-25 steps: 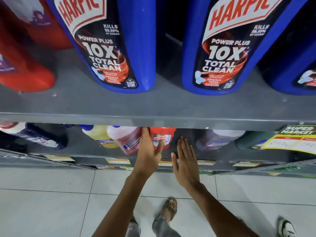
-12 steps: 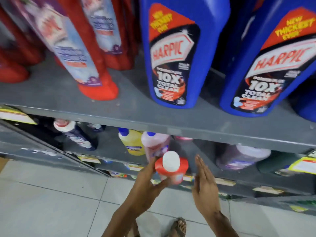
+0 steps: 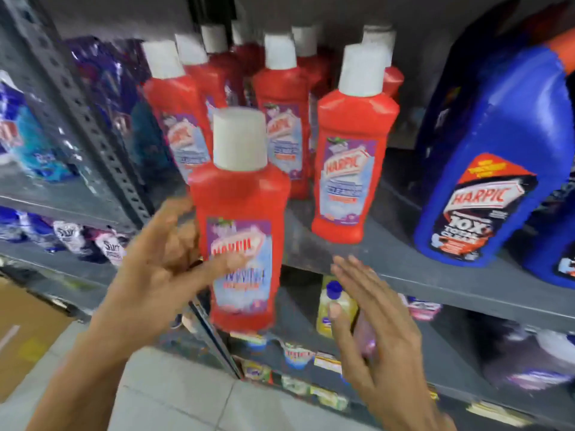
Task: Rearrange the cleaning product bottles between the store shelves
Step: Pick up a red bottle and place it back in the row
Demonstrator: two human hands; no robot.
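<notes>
My left hand [image 3: 155, 272] grips a red Harpic bottle [image 3: 239, 213] with a white cap, upright, in front of the grey shelf [image 3: 404, 269]. Its thumb lies across the label. On that shelf stand several more red Harpic bottles [image 3: 351, 163], just behind and to the right of the held one. My right hand [image 3: 373, 325] hovers flat with fingers apart, below the shelf edge, holding nothing. A large blue Harpic bottle [image 3: 485, 169] stands at the right on the same shelf.
A perforated grey upright [image 3: 93, 132] divides the shelving at the left, with blue and purple pouches [image 3: 28, 144] beyond it. On the lower shelf stands a yellow bottle [image 3: 334, 309] with a blue cap. A cardboard box [image 3: 28, 334] sits on the tiled floor at the left.
My left hand took the red bottle from the lower shelf and raised it to the level of the upper shelf. The view tilted upward. My right hand followed, still empty.
</notes>
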